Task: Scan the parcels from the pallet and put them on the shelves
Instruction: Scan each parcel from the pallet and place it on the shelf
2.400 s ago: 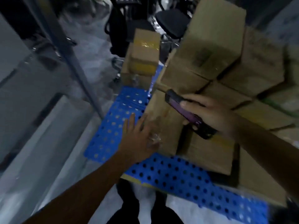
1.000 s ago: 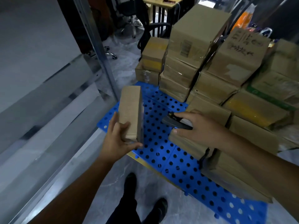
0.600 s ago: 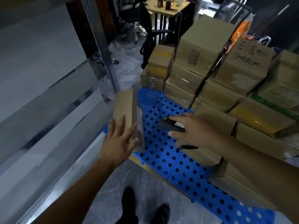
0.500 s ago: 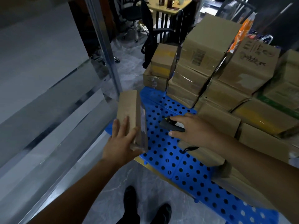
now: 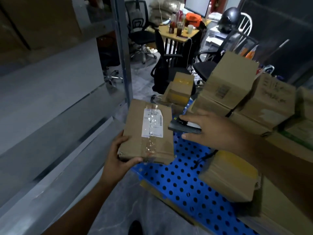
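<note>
Parcel (image 5: 135,145) clasped by left grip (image 5: 116,160) (right grip (image 5: 215,131) curled round scanner (image 5: 184,127)).

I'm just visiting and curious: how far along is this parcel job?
Done: one parcel is off the blue pallet, held in the left hand, label up. In hand: the right hand holds the scanner beside the label. Left: shelving it, plus the stacked boxes.

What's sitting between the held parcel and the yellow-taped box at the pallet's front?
Head view: beyond the parcel only bare blue pallet, crossed by a black cord dangling under the scanner in the right hand.
</note>
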Tool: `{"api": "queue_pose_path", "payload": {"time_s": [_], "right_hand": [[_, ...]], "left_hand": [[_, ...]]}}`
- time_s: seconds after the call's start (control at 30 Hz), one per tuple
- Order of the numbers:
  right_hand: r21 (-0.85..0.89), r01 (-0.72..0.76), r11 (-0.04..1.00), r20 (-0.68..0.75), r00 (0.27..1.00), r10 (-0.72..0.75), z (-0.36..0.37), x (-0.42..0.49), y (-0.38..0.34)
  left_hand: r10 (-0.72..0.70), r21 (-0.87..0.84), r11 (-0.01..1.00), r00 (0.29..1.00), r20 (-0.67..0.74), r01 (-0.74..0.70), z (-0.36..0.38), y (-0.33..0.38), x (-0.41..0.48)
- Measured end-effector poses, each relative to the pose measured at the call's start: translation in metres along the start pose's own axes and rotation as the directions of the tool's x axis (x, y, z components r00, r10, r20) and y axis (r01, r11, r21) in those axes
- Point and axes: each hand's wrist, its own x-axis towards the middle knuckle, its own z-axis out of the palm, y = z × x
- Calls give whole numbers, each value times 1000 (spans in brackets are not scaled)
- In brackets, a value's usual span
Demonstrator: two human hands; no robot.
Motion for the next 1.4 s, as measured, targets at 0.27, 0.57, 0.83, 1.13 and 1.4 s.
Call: {"api": "queue_pose_path", "payload": {"time_s": [0.27, 0.57, 0.83, 1.13, 1.4], "right_hand": [[-495, 29, 868, 115, 993, 32, -40, 19, -26], [-569, 68, 819, 119, 993, 0, -30, 16, -25], [-549, 25, 836, 59, 998, 9, -25, 22, 5], [239, 5, 971, -80, 997, 15, -15, 47, 25], [560, 283, 779, -314, 942, -116, -71, 81, 8]], "left_hand": [[290, 117, 945, 949, 126, -305, -16, -13, 33], [295, 91, 947, 945, 143, -309, -20, -16, 37], [245, 150, 953, 961, 131, -263, -12, -10, 45], [195, 337, 922, 981, 25, -192, -3, 64, 75], [340, 698, 677, 940, -15, -234, -18, 221, 138]]}}
